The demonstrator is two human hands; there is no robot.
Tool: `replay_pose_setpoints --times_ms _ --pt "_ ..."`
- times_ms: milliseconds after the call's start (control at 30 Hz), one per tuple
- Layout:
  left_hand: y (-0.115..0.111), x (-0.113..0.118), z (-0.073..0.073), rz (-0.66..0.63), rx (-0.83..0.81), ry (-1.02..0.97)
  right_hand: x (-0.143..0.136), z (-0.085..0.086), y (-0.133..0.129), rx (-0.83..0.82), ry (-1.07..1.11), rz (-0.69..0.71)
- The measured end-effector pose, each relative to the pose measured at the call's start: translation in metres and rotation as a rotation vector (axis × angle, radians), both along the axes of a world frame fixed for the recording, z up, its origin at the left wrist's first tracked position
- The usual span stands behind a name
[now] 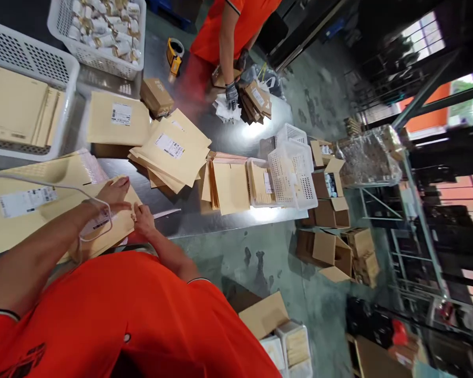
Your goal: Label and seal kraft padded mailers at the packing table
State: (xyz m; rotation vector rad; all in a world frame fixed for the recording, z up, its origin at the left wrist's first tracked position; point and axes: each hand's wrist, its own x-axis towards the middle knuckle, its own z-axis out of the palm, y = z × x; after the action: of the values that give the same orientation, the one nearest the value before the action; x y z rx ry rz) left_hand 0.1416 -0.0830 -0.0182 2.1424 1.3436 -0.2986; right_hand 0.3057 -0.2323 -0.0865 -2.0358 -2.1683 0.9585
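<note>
A tan mailing envelope (120, 227) with a white label lies near the front edge of the metal table (189, 223). My left hand (115, 193) rests on its upper part, fingers stretched out and thumb apart. At its right end, my right hand (143, 218) has its fingers closed on the envelope's edge. A white cord (98, 200) loops across my left wrist and over the envelope. Left of my hands, larger labelled envelopes (8, 220) lie partly under my left forearm. A thin white strip (167, 212) sticks out beyond my right hand.
Labelled envelopes (181, 149) are piled ahead, beside a small carton (156, 97). White baskets hold small bottles (106, 31) and flat envelopes (16, 105). A tape dispenser (174, 55) lies farther back. A co-worker's gloved hand (232, 95) handles white sheets. Open cartons (331, 249) stand on the floor.
</note>
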Motion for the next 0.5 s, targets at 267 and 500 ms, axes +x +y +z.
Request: replay_pose_setpoints --times_ms 267,500 --pt "0.042 0.005 0.029 0.243 -0.074 0.003 0.020 0.020 0.025 0.000 0.329 -0.379" --pt "0.030 0.031 0.065 0.176 -0.062 -0.380 0.072 0.060 0.031 -0.435 0.968 -0.508"
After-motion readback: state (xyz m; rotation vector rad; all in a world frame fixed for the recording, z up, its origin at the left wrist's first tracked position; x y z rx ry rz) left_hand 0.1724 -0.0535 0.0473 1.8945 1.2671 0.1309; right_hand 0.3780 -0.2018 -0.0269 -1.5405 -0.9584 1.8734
